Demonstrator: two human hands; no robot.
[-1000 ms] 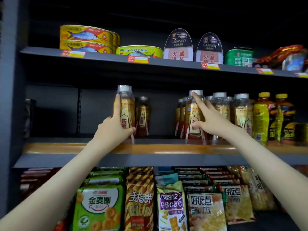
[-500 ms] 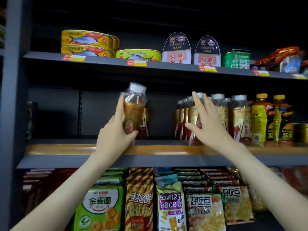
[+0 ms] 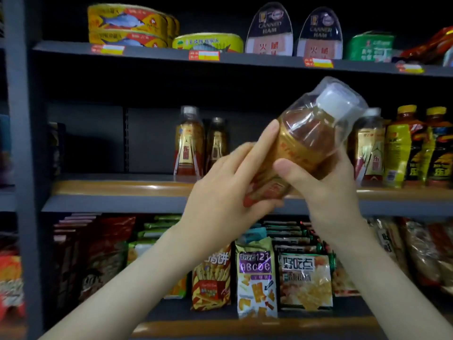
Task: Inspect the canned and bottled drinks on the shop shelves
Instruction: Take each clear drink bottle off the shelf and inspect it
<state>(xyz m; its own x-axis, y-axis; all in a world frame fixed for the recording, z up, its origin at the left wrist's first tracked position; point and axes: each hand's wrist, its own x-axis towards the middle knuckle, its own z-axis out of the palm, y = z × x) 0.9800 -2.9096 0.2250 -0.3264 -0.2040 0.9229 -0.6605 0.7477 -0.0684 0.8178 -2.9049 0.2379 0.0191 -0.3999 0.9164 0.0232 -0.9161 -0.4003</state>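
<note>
A bottle of amber tea (image 3: 311,133) with a white cap under clear wrap is tilted toward me, off the shelf, cap pointing up and right. My left hand (image 3: 228,182) grips its lower end, fingers curled round the red and gold label. My right hand (image 3: 323,185) holds the bottle's middle from the right, thumb across the front. On the middle shelf (image 3: 117,187) behind stand two matching tea bottles (image 3: 190,143) at the left and another tea bottle (image 3: 370,148) at the right, beside yellow-capped drink bottles (image 3: 414,146).
The top shelf (image 3: 245,58) carries fish tins (image 3: 130,25), two canned ham packs (image 3: 294,33) and a green tin (image 3: 370,46). Snack bags (image 3: 256,278) fill the bottom shelf. A grey upright post (image 3: 22,143) stands at the left.
My left hand lifted the tea bottle off the middle shelf and brought it toward me, tilting it. My right hand left the shelved bottles and took hold of the lifted one.
</note>
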